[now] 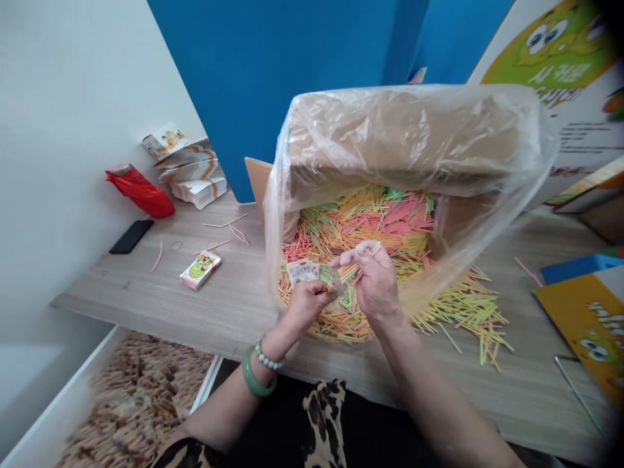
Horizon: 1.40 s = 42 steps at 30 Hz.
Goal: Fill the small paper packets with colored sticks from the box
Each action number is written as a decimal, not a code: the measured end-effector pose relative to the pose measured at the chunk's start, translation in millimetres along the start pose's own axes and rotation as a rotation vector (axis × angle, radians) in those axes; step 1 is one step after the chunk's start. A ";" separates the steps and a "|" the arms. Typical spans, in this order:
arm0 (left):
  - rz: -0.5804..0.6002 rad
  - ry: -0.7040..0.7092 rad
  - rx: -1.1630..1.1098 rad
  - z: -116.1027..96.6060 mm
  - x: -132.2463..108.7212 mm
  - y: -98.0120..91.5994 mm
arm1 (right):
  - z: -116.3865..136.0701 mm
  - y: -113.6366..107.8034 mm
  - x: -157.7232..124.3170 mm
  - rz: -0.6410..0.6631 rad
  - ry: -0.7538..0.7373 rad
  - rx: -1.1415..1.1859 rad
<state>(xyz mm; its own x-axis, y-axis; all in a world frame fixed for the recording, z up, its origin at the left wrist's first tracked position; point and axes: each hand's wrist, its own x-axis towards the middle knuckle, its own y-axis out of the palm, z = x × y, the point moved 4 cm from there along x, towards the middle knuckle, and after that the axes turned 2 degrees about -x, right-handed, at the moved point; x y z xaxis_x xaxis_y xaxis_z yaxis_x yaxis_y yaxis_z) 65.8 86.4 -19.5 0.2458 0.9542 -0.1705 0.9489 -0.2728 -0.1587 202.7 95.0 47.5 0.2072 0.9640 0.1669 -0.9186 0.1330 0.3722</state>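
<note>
My left hand (308,304) is closed on a small clear plastic bag (334,283), in front of the open box. Next to it, my right hand (376,278) pinches a small bunch of thin coloured sticks (350,268) like straws, their ends close to the bag's mouth. A printed packet or label (302,270) shows just beyond my left fingers; I cannot tell whether that hand holds it too. Behind and below both hands, a heap of pink, orange, yellow and green sticks (390,218) fills the plastic-lined cardboard box (404,133) and spills onto the table.
On the table (238,286) to the left lie a small printed box (200,269), loose sticks, a black phone (131,236), a red wrapped item (141,190) and stacked flat cartons (195,172). Below stands a white bin (92,383) full of filled packs. Printed cartons (585,312) stand right.
</note>
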 end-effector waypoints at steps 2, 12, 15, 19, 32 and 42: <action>0.059 -0.050 -0.049 -3.5 -2.2 3.7 | -5.1 4.4 -3.1 -0.016 -0.008 -0.011; 0.111 -0.150 -0.164 -10.5 -6.0 4.6 | -12.5 -2.3 -9.6 -0.031 -0.040 -0.034; 0.142 -0.172 -0.228 -7.4 -6.0 5.2 | -17.1 -3.5 -13.3 0.053 0.005 -0.115; 0.183 -0.166 -0.317 -3.3 -6.2 4.0 | -22.6 -6.6 -15.3 0.121 0.115 -0.139; 0.140 -0.159 -0.385 -2.0 -4.6 -0.1 | -14.5 -10.2 -10.3 0.000 -0.007 -0.114; 0.146 0.009 -0.258 -9.5 2.2 2.7 | -28.9 -2.2 -9.0 0.182 0.249 -0.164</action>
<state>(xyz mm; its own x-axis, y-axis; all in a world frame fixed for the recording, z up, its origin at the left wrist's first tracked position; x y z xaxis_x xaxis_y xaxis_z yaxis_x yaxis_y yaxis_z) 70.8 88.9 -11.1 0.3837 0.9088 -0.1641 0.9222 -0.3678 0.1190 193.1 92.7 18.8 -0.0348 0.9992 -0.0182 -0.9789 -0.0304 0.2021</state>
